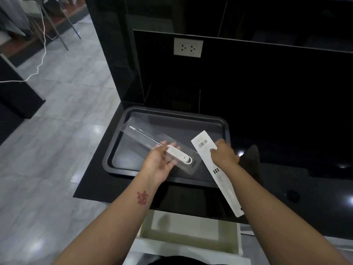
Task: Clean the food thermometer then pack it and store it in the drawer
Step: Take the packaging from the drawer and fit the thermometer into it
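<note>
Now the food thermometer (pixel 178 153) lies inside a clear plastic tray (pixel 152 142), which the left hand (pixel 159 163) holds from below over the baking pan (pixel 226 129), fingers loosely curled around it. The right hand (pixel 223 153) presses the white sleeve (pixel 215 169) with closed fingers. I think the thermometer may slide out if the tray tilts, and the slippery tray could miss the sleeve's narrow mouth. The drawer (pixel 189 232) stands open below the bench (pixel 286 169)
</note>
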A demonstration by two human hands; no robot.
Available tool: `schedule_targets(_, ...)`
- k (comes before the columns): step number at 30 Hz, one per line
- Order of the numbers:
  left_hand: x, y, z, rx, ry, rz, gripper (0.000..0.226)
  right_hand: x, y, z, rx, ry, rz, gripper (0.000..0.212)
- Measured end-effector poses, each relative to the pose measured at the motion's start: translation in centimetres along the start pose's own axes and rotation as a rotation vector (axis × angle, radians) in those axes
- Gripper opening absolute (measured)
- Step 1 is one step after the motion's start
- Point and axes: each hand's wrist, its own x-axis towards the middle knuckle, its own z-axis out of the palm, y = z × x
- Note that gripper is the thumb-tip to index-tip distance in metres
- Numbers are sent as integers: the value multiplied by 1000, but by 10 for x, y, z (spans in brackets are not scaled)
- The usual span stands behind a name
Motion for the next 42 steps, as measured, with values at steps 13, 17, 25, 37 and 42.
schedule_targets(13, 9, 33, -2, -56, 56, 117, 13, -25, -7, -32, 423, -106, -212, 33)
schedule_targets(17, 7, 31, -1, -78, 42, 92, 13, -30, -3, -25, 248, -156, -301, 38)
schedule_targets(25, -1, 30, 2, -61, 28, 83, 16, -34, -3, -37, 42, -179, -317, 38)
schedule_targets(37, 0, 24, 3, -27, 16, 62, 13, -39, -2, -43, 32, -102, -296, 40)
schedule_targets(42, 1, 26, 3, 6, 15, 57, 12, -43, -4, -46, 27, -86, -288, 37)
